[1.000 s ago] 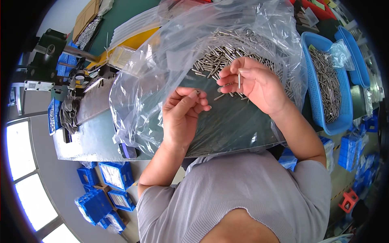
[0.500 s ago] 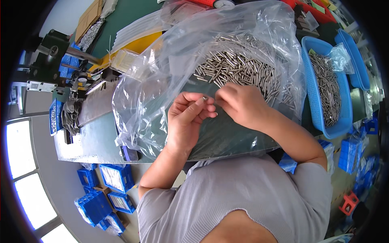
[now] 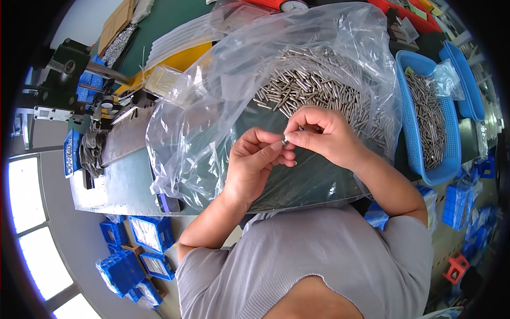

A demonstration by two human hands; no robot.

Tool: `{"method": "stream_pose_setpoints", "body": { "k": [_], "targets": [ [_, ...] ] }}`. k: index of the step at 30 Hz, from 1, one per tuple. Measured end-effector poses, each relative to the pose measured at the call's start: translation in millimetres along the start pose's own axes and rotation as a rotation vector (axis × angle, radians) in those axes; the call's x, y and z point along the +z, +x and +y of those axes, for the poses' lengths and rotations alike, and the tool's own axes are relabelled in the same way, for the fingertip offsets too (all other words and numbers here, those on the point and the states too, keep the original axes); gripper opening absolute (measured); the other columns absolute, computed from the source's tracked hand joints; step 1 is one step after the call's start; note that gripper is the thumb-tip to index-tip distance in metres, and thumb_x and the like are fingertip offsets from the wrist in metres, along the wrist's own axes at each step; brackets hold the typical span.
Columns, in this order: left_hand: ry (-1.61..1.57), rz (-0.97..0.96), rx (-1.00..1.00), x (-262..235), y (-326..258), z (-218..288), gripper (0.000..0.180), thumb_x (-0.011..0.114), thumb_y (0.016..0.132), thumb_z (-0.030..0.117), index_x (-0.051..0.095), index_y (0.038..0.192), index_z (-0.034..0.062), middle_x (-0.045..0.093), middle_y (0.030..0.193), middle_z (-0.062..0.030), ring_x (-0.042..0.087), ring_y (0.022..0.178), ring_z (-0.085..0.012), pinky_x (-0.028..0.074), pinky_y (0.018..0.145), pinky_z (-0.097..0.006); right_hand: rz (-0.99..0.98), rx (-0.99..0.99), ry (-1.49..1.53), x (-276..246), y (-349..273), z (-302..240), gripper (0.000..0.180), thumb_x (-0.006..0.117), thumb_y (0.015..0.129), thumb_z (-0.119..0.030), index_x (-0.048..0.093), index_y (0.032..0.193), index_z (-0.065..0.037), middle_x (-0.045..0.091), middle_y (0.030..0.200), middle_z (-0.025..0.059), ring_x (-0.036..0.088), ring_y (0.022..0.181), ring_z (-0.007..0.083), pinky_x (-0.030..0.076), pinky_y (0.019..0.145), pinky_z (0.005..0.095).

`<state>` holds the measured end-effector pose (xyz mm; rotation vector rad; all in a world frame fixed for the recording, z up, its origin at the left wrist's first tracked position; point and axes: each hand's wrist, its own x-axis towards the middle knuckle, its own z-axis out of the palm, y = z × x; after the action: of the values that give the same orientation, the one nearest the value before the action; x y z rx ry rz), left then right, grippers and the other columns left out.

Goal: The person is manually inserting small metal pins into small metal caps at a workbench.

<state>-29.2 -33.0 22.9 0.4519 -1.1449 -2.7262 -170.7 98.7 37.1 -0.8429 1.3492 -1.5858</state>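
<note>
One small metal pc (image 3: 285, 141) sits mid-frame, pinched btwn L hand (image 3: 254, 160) and R hand (image 3: 328, 137), touching both; its long axis is too hidden to tell. Loose metal pins (image 3: 305, 85) lie above R hand, upper ctr.

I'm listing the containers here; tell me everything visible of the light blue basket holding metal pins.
The light blue, oblong, plastic-looking basket has rounded corners and perforated walls. It sits upright beside the large clear plastic sheet, on its right. Slender silvery metal pins lie jumbled inside, and a small crumpled clear bag lies across its right rim.
</note>
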Motion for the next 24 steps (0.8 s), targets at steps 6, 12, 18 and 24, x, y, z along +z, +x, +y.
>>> {"method": "stream_pose_setpoints", "body": {
  "k": [6,12,18,24],
  "targets": [
    [-0.005,0.018,0.008,-1,0,-1,0.005,0.053,0.090,0.001,0.055,0.094,-0.0021,0.064,0.092,-0.0155,0.066,0.081,-0.0223,0.055,0.074,-0.034,0.061,-0.116,-0.195,4,0,3,0.010,0.063,0.085,-0.007,0.067,0.083,0.002,0.062,0.082,0.0052,0.062,0.074,0.0100,0.049,0.067,0.0223],
    [0.002,0.019,0.000,1,-1,-1,0.005,0.054,0.090,0.001,0.055,0.094,-0.0027,0.064,0.092,-0.0164,0.066,0.080,-0.0219,0.055,0.074,-0.034,0.071,-0.053,-0.153,3,-2,1,0.009,0.063,0.085,-0.008,0.062,0.084,0.000,0.060,0.078,0.0011,0.058,0.070,0.0074,0.047,0.064,0.0211],
    [-0.001,0.024,-0.007,3,-1,-2,0.005,0.053,0.089,0.000,0.055,0.093,-0.0026,0.064,0.092,-0.0166,0.065,0.079,-0.0213,0.055,0.074,-0.033,0.298,-0.032,0.439,-21,4,-14,0.011,0.050,0.089,-0.012,0.056,0.090,-0.003,0.056,0.089,0.0035,0.052,0.068,0.0059,0.042,0.057,0.0201],
    [-0.051,0.063,-0.006,4,-1,0,0.005,0.052,0.089,0.000,0.054,0.093,-0.0023,0.064,0.092,-0.0168,0.065,0.079,-0.0212,0.054,0.073,-0.033,0.282,-0.309,-0.953,-15,4,0,0.015,0.066,0.074,-0.009,0.062,0.089,-0.008,0.060,0.076,0.0051,0.057,0.059,0.0205,0.046,0.056,0.0328]
  ]
}}
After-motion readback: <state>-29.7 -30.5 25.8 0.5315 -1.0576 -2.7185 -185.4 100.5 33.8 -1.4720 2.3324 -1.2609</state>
